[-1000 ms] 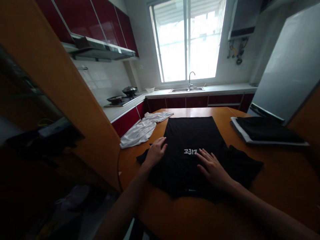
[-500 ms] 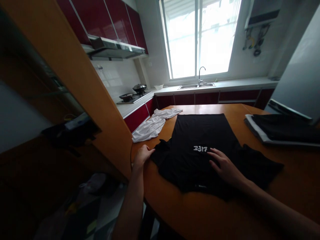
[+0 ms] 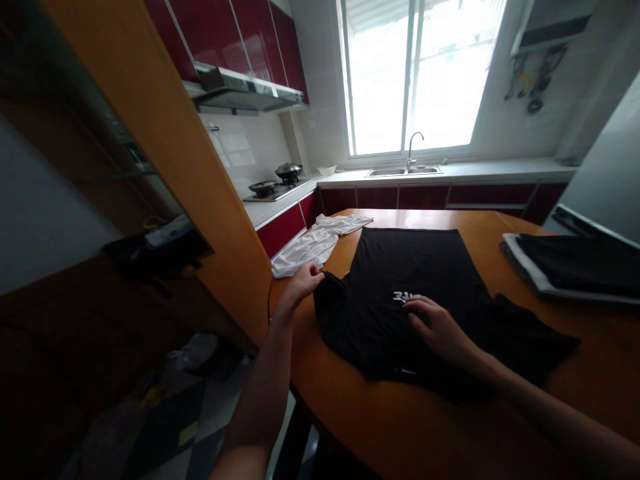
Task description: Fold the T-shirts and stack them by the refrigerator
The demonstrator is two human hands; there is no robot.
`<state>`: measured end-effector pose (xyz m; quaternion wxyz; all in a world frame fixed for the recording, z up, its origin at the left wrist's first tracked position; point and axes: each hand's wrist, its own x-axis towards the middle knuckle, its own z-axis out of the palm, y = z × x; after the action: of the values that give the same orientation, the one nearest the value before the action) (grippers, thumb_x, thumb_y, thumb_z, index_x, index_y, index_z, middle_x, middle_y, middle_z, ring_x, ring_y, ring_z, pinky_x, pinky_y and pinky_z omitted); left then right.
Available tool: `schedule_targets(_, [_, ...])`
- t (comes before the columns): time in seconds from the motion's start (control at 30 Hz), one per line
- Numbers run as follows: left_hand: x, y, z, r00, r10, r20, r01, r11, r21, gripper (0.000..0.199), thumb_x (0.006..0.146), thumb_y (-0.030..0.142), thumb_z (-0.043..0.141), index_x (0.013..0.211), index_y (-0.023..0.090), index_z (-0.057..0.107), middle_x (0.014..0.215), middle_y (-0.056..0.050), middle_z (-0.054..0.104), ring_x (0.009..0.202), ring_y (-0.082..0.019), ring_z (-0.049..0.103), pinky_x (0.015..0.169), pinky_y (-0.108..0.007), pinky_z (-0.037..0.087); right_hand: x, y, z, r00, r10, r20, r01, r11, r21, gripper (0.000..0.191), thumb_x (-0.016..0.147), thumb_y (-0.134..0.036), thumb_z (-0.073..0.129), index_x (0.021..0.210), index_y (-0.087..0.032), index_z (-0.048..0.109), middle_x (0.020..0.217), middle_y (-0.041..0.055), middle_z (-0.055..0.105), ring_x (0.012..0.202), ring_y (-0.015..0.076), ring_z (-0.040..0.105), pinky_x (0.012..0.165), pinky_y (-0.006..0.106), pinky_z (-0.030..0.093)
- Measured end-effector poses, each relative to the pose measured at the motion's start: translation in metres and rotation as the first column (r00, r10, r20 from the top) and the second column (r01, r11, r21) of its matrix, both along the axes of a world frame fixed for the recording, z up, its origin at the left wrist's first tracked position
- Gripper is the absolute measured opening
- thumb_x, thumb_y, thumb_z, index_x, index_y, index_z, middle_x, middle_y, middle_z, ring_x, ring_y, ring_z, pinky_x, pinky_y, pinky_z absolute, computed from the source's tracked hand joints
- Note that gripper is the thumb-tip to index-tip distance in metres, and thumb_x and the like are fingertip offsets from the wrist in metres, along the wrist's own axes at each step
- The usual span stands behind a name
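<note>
A black T-shirt (image 3: 415,260) with white lettering lies spread on the round wooden table (image 3: 330,407), its collar side towards me. My left hand (image 3: 305,280) pinches the end of the left sleeve, which is lifted and folded a little. Over the chest, my right hand (image 3: 437,327) is at the white lettering and covers part of it. Its fingers are slightly bent and apart, with nothing held in them. Just beyond my left hand lies a crumpled white garment (image 3: 310,248).
Folded dark and white clothes (image 3: 575,267) lie at the table's right side. A wooden cabinet post (image 3: 200,193) stands close on the left. Behind the table are a stove with pans (image 3: 289,172) and a sink (image 3: 405,171).
My left hand has moved up and inward, lifting the sleeve end. My right hand has slid slightly left across the lettering. The camera view has shifted slightly left.
</note>
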<state>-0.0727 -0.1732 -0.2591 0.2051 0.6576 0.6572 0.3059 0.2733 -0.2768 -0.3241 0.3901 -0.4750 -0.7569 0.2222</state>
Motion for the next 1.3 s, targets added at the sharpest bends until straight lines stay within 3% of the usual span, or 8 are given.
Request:
schedule_targets(0.13, [0.050, -0.006, 0.030, 0.947, -0.306, 0.100, 0.311, 0.950, -0.032, 0.015, 0.078, 0.028, 0.066, 0.077, 0.018, 0.054, 0.063, 0.004, 0.054, 0.053, -0.010, 0.050, 0.045, -0.019, 0.036, -0.041, 0.011, 0.014, 0.994, 0.073, -0.081, -0.080, 0.993, -0.090, 0.030, 0.091, -0.030, 0.053, 0.116, -0.021, 0.068, 0.116, 0.0095, 0.071, 0.106, 0.0251, 0.067, 0.091, 0.041, 0.055])
schedule_targets(0.23, [0.083, 0.001, 0.026, 0.834, -0.526, 0.166, 0.551, 0.810, -0.202, 0.026, 0.080, 0.039, 0.070, 0.087, 0.016, 0.060, 0.069, 0.001, 0.064, 0.052, -0.011, 0.057, 0.045, -0.019, 0.038, -0.064, 0.021, 0.011, 0.988, 0.069, -0.136, -0.089, 0.984, -0.151, 0.035, 0.091, -0.028, 0.053, 0.124, -0.020, 0.063, 0.115, 0.0098, 0.072, 0.100, 0.0228, 0.070, 0.091, 0.040, 0.055])
schedule_targets(0.3, [0.092, 0.015, 0.013, 0.782, -0.591, 0.198, 0.623, 0.755, -0.206, 0.030, 0.084, 0.044, 0.067, 0.093, 0.015, 0.062, 0.075, -0.003, 0.069, 0.053, -0.011, 0.059, 0.046, -0.019, 0.040, -0.072, 0.026, 0.002, 0.989, 0.029, -0.145, -0.057, 0.980, -0.189, 0.038, 0.092, -0.029, 0.053, 0.129, -0.021, 0.061, 0.113, 0.0101, 0.073, 0.101, 0.0228, 0.070, 0.091, 0.039, 0.054])
schedule_targets(0.43, [0.072, 0.052, -0.016, 0.824, -0.532, 0.196, 0.536, 0.843, 0.032, 0.027, 0.090, 0.040, 0.060, 0.095, 0.014, 0.064, 0.081, -0.006, 0.072, 0.059, -0.011, 0.061, 0.054, -0.021, 0.045, -0.076, 0.029, -0.013, 0.992, -0.060, -0.111, 0.034, 0.975, -0.220, 0.044, 0.092, -0.031, 0.053, 0.135, -0.022, 0.057, 0.112, 0.0094, 0.073, 0.103, 0.0238, 0.070, 0.092, 0.040, 0.054])
schedule_targets(0.57, [0.038, 0.075, -0.035, 0.890, -0.430, 0.152, 0.421, 0.903, 0.088, 0.021, 0.086, 0.032, 0.064, 0.092, 0.013, 0.067, 0.080, -0.008, 0.072, 0.065, -0.015, 0.063, 0.061, -0.025, 0.049, -0.075, 0.027, -0.013, 0.996, -0.010, -0.091, -0.002, 0.991, -0.130, 0.025, 0.090, -0.029, 0.054, 0.105, -0.019, 0.072, 0.105, 0.0101, 0.073, 0.098, 0.0242, 0.069, 0.093, 0.039, 0.053])
schedule_targets(0.7, [0.026, 0.081, -0.044, 0.891, -0.438, 0.117, 0.430, 0.898, 0.088, 0.020, 0.085, 0.029, 0.067, 0.097, 0.014, 0.073, 0.091, -0.008, 0.073, 0.078, -0.017, 0.065, 0.073, -0.028, 0.051, -0.076, 0.027, -0.007, 0.985, -0.050, -0.168, 0.045, 0.998, -0.032, 0.021, 0.087, -0.026, 0.056, 0.095, -0.019, 0.074, 0.102, 0.0101, 0.072, 0.096, 0.0243, 0.067, 0.090, 0.039, 0.052])
schedule_targets(0.9, [0.035, 0.083, -0.056, 0.803, -0.595, -0.027, 0.595, 0.798, 0.102, 0.023, 0.091, 0.029, 0.066, 0.107, 0.018, 0.077, 0.098, -0.006, 0.065, 0.086, -0.017, 0.063, 0.083, -0.028, 0.050, -0.076, 0.030, -0.010, 0.964, -0.098, -0.248, 0.102, 0.995, 0.004, 0.024, 0.083, -0.023, 0.058, 0.099, -0.017, 0.074, 0.107, 0.0113, 0.070, 0.098, 0.0246, 0.066, 0.087, 0.039, 0.052])
schedule_targets(1.3, [0.043, 0.089, -0.070, 0.864, -0.477, -0.163, 0.497, 0.860, 0.115, 0.011, 0.080, 0.029, 0.078, 0.084, 0.019, 0.077, 0.094, -0.006, 0.060, 0.095, -0.021, 0.062, 0.093, -0.033, 0.049, -0.072, 0.031, -0.012, 0.959, -0.163, -0.230, 0.187, 0.979, 0.087, 0.032, 0.083, -0.015, 0.052, 0.107, -0.017, 0.073, 0.118, 0.0125, 0.068, 0.109, 0.0255, 0.064, 0.097, 0.042, 0.051])
